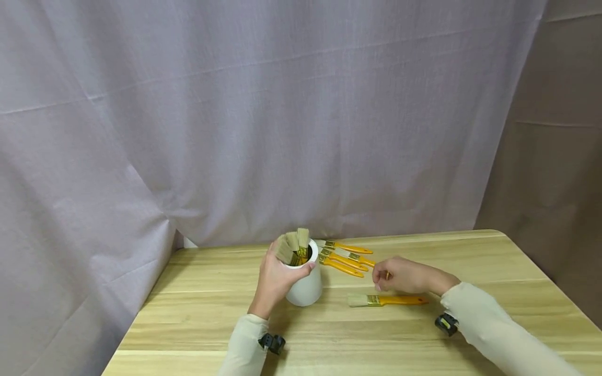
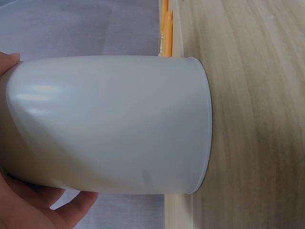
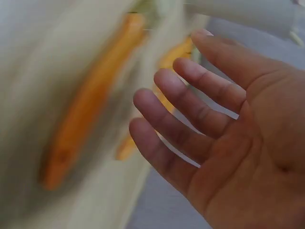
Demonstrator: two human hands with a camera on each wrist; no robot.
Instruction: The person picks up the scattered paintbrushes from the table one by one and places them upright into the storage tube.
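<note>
A white cup [image 1: 305, 284] stands on the wooden table [image 1: 197, 308] with several paintbrushes [image 1: 293, 246] in it, bristles up. My left hand [image 1: 275, 279] grips the cup around its rim and side; the left wrist view shows the cup's wall [image 2: 109, 124] filling the frame. My right hand [image 1: 404, 275] hovers just above a lone orange-handled brush [image 1: 388, 300] lying flat. In the right wrist view its fingers [image 3: 190, 119] are spread and hold nothing, with a blurred orange handle [image 3: 90, 105] beside them. Three more brushes [image 1: 345, 257] lie behind the cup.
A pale curtain [image 1: 235, 115] hangs close behind the table's far edge. The table's right corner [image 1: 498, 235] and left edge [image 1: 141, 313] are in view. Bare wood stretches in front of both hands.
</note>
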